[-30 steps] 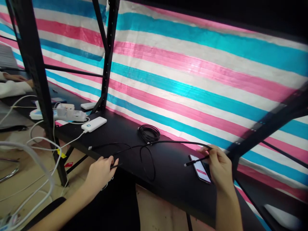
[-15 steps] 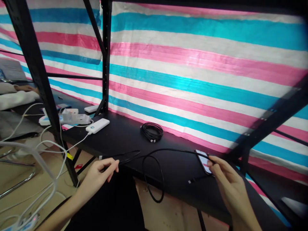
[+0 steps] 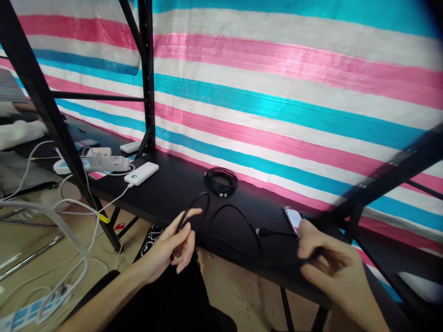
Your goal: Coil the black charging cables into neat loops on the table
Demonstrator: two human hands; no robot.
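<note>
A black cable (image 3: 247, 220) runs in loose loops between my hands, low over the front edge of the black shelf. My left hand (image 3: 173, 249) is closed round one loop, its index finger fairly straight and the other fingers curled. At the right, my right hand (image 3: 332, 272) pinches the cable between thumb and bent fingers, slightly blurred. One cable plug (image 3: 264, 232) points left, just in front of the phone (image 3: 293, 220). That phone lies screen up, partly covered by my right hand. Further back rests a coiled black cable (image 3: 218, 188) with two light metal plugs.
A white power bank (image 3: 141, 174) with a white cable lies left on the shelf (image 3: 173, 180). Beyond it is a power strip (image 3: 62, 166) with chargers. Black posts (image 3: 147, 74) frame the shelf; a striped sheet (image 3: 277, 101) hangs behind. White cords dangle at left, near another person's sleeve (image 3: 20, 133).
My left hand has moved right and its fingers have lifted. My right hand has turned and come slightly lower. The cable between them has gone from stretched to slack, and the view has tilted down.
</note>
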